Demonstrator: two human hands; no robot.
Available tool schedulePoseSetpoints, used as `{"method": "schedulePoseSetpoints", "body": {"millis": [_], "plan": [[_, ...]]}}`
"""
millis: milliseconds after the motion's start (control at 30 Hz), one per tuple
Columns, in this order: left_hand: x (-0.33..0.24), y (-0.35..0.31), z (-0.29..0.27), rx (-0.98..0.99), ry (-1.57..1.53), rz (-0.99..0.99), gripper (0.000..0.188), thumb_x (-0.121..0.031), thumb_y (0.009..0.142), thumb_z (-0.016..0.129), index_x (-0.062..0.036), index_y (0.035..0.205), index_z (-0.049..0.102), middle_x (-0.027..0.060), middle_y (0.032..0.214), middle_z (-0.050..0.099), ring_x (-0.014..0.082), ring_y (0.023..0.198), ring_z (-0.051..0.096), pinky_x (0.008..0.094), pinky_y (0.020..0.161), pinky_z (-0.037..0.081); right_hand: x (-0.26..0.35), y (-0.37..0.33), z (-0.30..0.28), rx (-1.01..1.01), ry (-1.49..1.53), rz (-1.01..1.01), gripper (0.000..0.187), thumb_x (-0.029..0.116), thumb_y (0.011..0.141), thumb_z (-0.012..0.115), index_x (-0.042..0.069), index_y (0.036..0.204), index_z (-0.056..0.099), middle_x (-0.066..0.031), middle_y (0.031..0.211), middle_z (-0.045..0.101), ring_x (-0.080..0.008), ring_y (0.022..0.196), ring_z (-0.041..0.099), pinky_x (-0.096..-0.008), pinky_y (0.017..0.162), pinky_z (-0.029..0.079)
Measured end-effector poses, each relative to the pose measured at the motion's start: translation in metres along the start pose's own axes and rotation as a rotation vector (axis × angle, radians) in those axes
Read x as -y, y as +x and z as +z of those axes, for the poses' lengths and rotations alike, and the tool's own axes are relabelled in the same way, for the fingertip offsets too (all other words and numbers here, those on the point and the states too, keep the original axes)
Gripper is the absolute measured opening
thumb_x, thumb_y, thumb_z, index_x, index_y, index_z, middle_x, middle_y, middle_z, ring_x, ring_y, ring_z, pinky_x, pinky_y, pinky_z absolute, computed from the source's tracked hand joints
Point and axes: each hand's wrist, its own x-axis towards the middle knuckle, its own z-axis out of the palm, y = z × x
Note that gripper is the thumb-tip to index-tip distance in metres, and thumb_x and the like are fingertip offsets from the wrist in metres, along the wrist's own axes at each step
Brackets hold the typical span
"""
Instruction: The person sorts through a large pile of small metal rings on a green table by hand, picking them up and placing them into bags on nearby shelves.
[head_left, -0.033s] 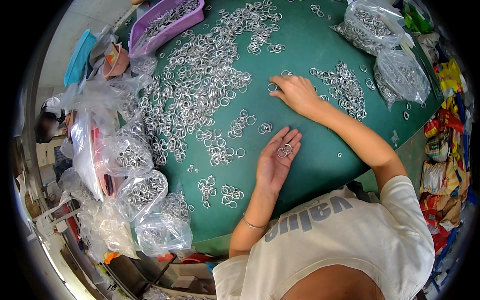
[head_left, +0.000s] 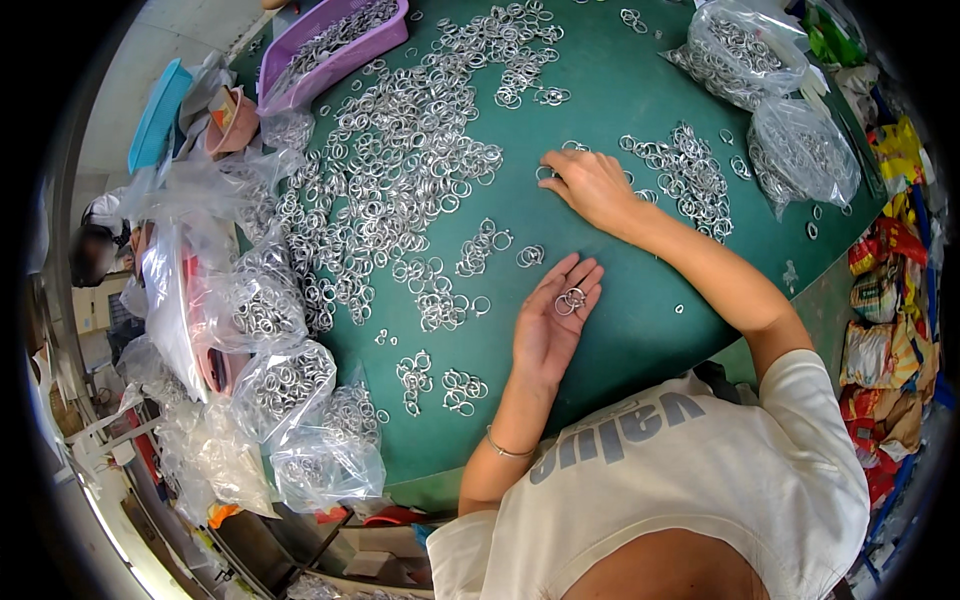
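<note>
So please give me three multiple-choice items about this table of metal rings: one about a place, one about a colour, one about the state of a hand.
1. Where does the purple basket stand?
A. at the far left of the table
B. beside the person's elbow
C. on the floor

2. What colour is the table top?
A. white
B. green
C. red

3. How is the left hand?
A. closed in a fist
B. gripping a plastic bag
C. open, palm up, with a few rings lying on it

Answers:
1 A: the basket sits at the far left edge, with rings inside.
2 B: the bare surface between the rings is dark green.
3 C: the fingers are stretched out and the rings rest on the palm, while the right hand lies palm down on the table, its fingertips at loose rings.
</note>
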Motion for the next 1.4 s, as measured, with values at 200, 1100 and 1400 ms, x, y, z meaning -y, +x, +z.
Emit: {"method": "schedulePoseSetpoints", "body": {"millis": [200, 1100, 1400], "plan": [[0.000, -0.003, -0.004, -0.016, -0.005, 0.011, 0.039, -0.008, 0.087, 0.043, 0.0074, 0.123, 0.038, 0.0219, 0.122, 0.046, 0.0315, 0.115, 0.045, 0.0371, 0.095, 0.041, -0.006, 0.001, -0.040, 0.314, 1.391, 0.586, 0.017, 0.018, 0.084, 0.054, 0.002, 0.088, 0.054, -0.0012, 0.070, 0.049, -0.0097, 0.049, 0.040, -0.0209, 0.039, 0.032], [-0.001, 0.007, 0.018, 0.013, 0.226, 0.111, 0.023, -0.014, 0.089, 0.050, 0.0004, 0.107, 0.052, 0.0087, 0.098, 0.060, 0.0167, 0.091, 0.058, 0.0302, 0.086, 0.047, 0.049, -0.036, -0.083, 0.627, 1.437, 0.657, 0.042, 0.004, 0.076, 0.036, -0.008, 0.115, 0.047, -0.0200, 0.108, 0.055, -0.0098, 0.053, 0.046, -0.0178, 0.035, 0.025], [0.000, 0.005, 0.018, 0.057, 0.138, 0.195, 0.021, -0.015, 0.089, 0.048, 0.0019, 0.101, 0.052, 0.0093, 0.096, 0.057, 0.0160, 0.085, 0.056, 0.0306, 0.078, 0.049, 0.041, -0.037, -0.082, 0.559, 1.745, 0.781, 0.042, 0.009, 0.083, 0.036, -0.008, 0.121, 0.040, -0.0246, 0.115, 0.051, -0.0186, 0.064, 0.057, -0.0191, 0.033, 0.032]]}}
